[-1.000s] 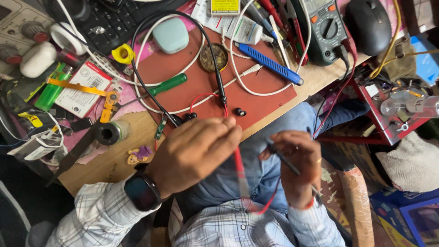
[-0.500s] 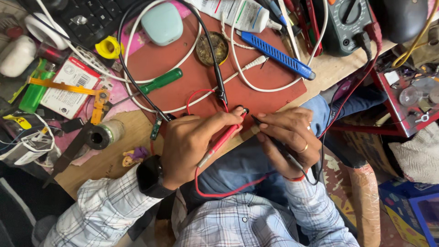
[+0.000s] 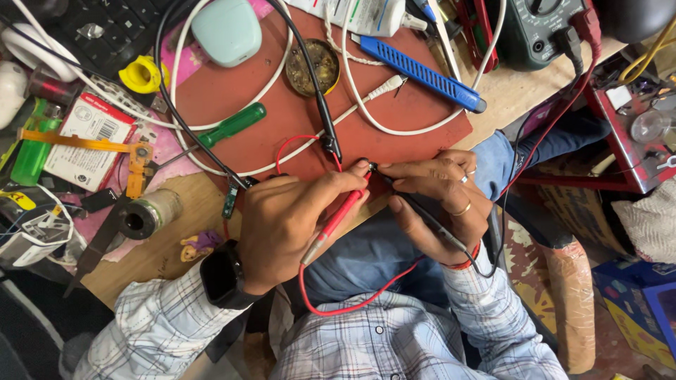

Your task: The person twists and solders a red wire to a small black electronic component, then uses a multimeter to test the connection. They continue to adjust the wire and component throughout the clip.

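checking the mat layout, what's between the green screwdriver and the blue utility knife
In the head view, between the green screwdriver and the blue utility knife lie a round brass tin, a black cable and white cable.

Green screwdriver [image 3: 229, 127], blue utility knife [image 3: 420, 73], mint case [image 3: 227, 31], round tin [image 3: 312, 67] on red mat [image 3: 429, 119].

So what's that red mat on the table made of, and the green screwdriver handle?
The red mat looks like soft rubber or silicone: matte, dull, with rounded edges, lying flat on the wooden table. The green screwdriver handle looks like hard plastic, since it's smooth and a bit shiny, with a thin metal shaft. I can't be certain from looks alone.
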